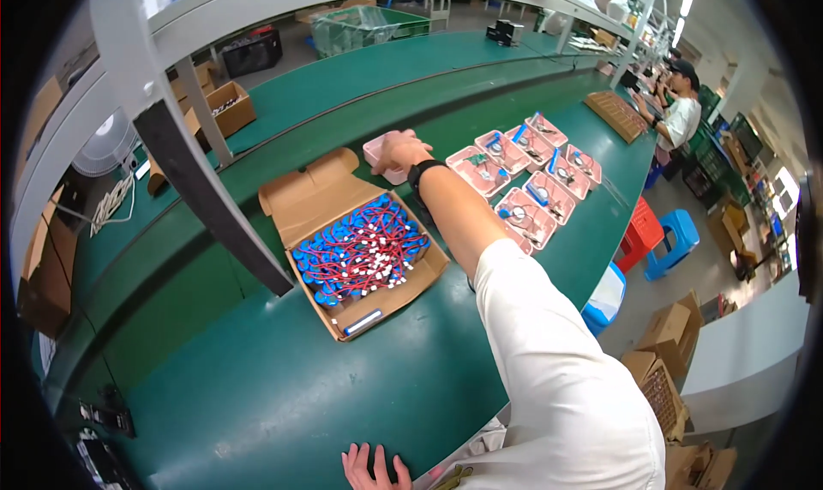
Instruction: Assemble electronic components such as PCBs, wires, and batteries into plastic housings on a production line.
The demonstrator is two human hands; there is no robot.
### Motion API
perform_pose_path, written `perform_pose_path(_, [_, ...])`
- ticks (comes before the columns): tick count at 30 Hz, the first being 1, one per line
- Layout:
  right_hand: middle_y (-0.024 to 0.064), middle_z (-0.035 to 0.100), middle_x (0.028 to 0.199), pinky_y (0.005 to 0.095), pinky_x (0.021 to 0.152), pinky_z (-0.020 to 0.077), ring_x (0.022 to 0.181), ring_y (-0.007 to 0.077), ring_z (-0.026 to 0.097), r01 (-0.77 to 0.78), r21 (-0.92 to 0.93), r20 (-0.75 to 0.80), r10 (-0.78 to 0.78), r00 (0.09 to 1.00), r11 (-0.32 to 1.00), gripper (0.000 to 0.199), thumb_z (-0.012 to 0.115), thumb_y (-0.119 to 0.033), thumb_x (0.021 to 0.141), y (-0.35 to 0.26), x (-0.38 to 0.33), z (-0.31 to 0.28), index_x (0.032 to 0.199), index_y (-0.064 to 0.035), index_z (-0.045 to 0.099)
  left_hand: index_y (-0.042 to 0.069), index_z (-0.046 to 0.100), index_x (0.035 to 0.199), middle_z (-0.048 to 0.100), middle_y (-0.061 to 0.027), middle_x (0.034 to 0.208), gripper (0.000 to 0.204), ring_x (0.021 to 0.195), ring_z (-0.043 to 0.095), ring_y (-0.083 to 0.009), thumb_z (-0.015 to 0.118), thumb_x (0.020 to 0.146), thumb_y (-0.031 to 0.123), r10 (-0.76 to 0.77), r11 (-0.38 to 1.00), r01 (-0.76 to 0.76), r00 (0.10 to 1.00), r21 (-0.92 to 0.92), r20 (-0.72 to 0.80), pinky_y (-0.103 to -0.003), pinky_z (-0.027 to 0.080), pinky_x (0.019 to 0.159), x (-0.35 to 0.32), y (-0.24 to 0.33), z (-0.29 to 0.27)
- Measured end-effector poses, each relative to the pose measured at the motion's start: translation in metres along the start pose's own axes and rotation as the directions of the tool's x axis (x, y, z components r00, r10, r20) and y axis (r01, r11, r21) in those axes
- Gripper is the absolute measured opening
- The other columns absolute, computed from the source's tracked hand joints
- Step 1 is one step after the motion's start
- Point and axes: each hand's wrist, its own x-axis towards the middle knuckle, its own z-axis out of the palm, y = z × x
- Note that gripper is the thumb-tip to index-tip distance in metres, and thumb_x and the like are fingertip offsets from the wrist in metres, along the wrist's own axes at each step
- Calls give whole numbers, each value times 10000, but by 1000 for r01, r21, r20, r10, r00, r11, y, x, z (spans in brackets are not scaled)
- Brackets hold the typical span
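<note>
My right hand point(405, 152) reaches far forward past an open cardboard box and is closed over a small pink tray point(372, 150); part of the tray is hidden under the hand. A dark band circles that wrist. Inside the cardboard box point(419, 281) lie many blue round-ended parts point(334, 234) with red wires and small white connectors. A blue and white stick-like item point(363, 322) rests along the box's near edge. My left hand point(375, 471) is at the bench's near edge, fingers spread, holding nothing.
Several pink trays point(480, 171) with wired parts stand grouped right of the box. A grey post point(201, 186) rises left of it. Beyond runs a green belt point(343, 104). A co-worker point(683, 104) is at the far right, near red point(639, 234) and blue stools point(671, 243).
</note>
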Motion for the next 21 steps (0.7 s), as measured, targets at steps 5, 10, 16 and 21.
perform_pose_path(5, [227,754,1310,445,1120,546,1272,384,701,319,-173,-36,-330,943,932,867,864,-649,790,47,-14,-107,1367,-16,731,-21,728,1212,665,-257,1323,309,1277,629,-480,789,918,54,55,998,-55,998,4,-8,-624,484,1163,9,3,3])
perform_pose_path(10, [223,799,961,515,874,603,932,426,760,609,-84,-96,-615,783,789,576,771,-570,906,135,-127,-157,947,2,820,-11,731,1201,650,-238,1314,288,1300,610,-479,772,919,32,48,999,-48,999,-4,2,-642,470,1161,-7,-8,6])
perform_pose_path(16, [193,767,987,478,890,603,964,377,750,560,-96,89,-553,828,823,381,848,-338,897,244,-276,-80,1087,-19,763,7,761,1175,634,-186,1372,268,1323,597,-448,775,908,12,-23,991,30,998,-127,57,-538,508,1087,-17,-7,-6])
perform_pose_path(21, [171,723,1097,497,896,609,1013,388,733,679,-168,-246,-697,673,715,471,885,-225,854,284,-297,6,1222,-5,692,15,775,1134,661,-163,1340,218,1332,600,-431,763,917,15,-80,966,107,989,-234,121,-515,505,1092,-7,2,-7])
